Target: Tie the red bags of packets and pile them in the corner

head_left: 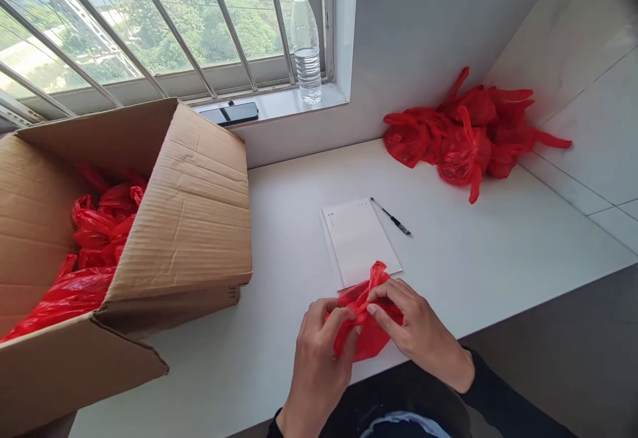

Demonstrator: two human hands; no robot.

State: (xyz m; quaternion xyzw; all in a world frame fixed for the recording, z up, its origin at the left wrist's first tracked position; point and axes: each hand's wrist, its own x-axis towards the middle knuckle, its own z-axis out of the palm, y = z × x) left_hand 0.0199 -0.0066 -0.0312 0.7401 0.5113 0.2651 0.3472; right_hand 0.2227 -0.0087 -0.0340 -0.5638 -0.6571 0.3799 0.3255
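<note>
Near the table's front edge, a red plastic bag point(371, 341) lies under both hands, its gathered top sticking up toward the notepad. My left hand point(323, 338) pinches the bag's top from the left, fingers bent around the plastic. From the right, my right hand point(406, 315) grips the twisted plastic between thumb and fingers. Whatever the bag contains is hidden. Just beyond it lies a white notepad point(356, 235) with a few small marks, and a black pen point(391, 217) rests beside that pad.
An open cardboard box point(199, 205) with red bags point(102, 225) inside stands at left. Several tied red bags point(468, 142) are piled in the far right corner. On the windowsill are a water bottle point(306, 52) and a phone point(234, 113). Bars cross the window.
</note>
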